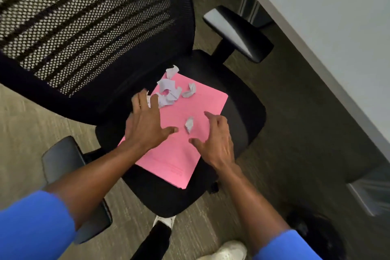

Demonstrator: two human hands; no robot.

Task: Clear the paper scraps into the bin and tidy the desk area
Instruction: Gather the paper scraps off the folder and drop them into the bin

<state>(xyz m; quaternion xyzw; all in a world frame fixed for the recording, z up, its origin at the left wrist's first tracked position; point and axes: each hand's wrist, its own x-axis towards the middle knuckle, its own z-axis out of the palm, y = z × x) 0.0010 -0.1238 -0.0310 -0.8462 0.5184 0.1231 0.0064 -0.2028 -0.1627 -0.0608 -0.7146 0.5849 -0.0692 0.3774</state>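
Note:
A pink folder [179, 154] lies flat on the seat of a black office chair [242, 116]. Several crumpled white paper scraps rest on it: a cluster [168, 91] at its far end, one [172, 70] at the far corner, one [190, 90] to the right, and a small one [189, 124] in the middle. My left hand [145, 124] hovers open over the folder's left edge, fingertips by the cluster. My right hand [217, 139] is open with curled fingers just right of the small middle scrap. Neither hand holds anything.
The chair's mesh back [84, 27] fills the upper left, with armrests at the left [63, 160] and upper right [236, 31]. A white desk edge [337, 48] runs along the right. A dark round bin [316, 234] sits on the carpet at the lower right. My shoes [223, 249] are below.

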